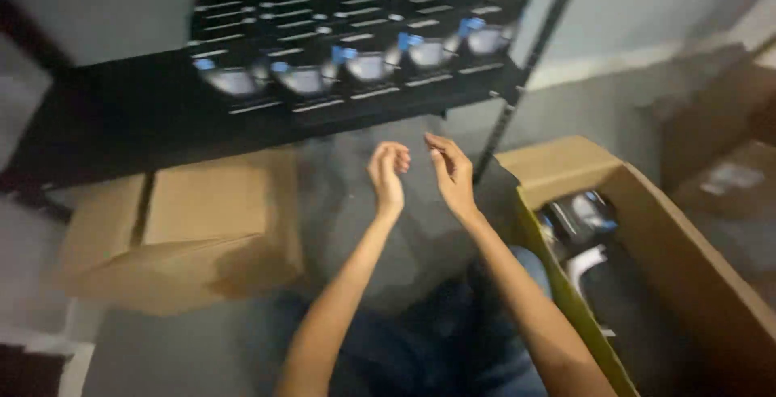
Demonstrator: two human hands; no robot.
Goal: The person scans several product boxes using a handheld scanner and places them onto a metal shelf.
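My left hand [389, 172] and my right hand [449, 172] are raised side by side in front of me, palms facing each other, fingers loosely curled and apart. Neither holds anything. They hover below the front edge of a black shelf [162, 114] that carries a row of black packaged items with blue and white labels [364, 65]. To my right, an open cardboard box [566, 162] contains more black packaged items [578, 219]. The picture is blurred by motion.
A closed cardboard box [194, 219] sits under the shelf at the left. A black shelf upright [525, 65] slants down by the open box. More cardboard boxes [727, 138] stand at the far right. My knees in blue jeans [453, 340] are on the grey floor.
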